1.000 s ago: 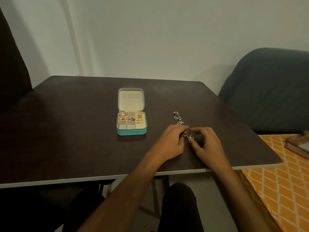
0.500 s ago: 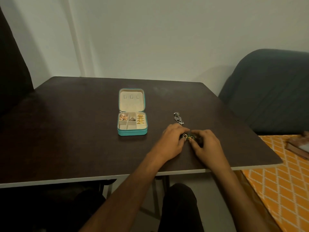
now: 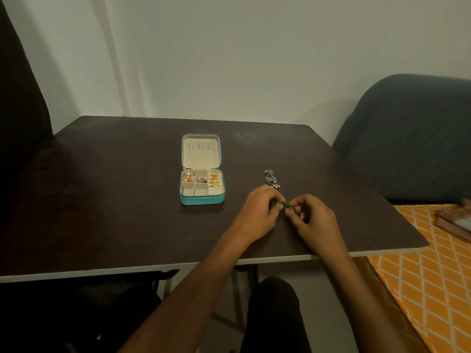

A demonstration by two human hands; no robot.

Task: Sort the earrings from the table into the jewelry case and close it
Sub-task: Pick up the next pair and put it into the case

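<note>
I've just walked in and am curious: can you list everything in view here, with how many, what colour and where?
table: one, dark brown, centre
jewelry case: one, teal, open, mid-table
earrings in case: gold and dark pieces, back compartments; count unclear
silver earrings: count unclear, on table right of case
green earrings: count unclear, pinched between both hands
sofa: one, grey-blue, right
orange patterned cloth: one, lower right
left hand: one, pinching
right hand: one, pinching
</note>
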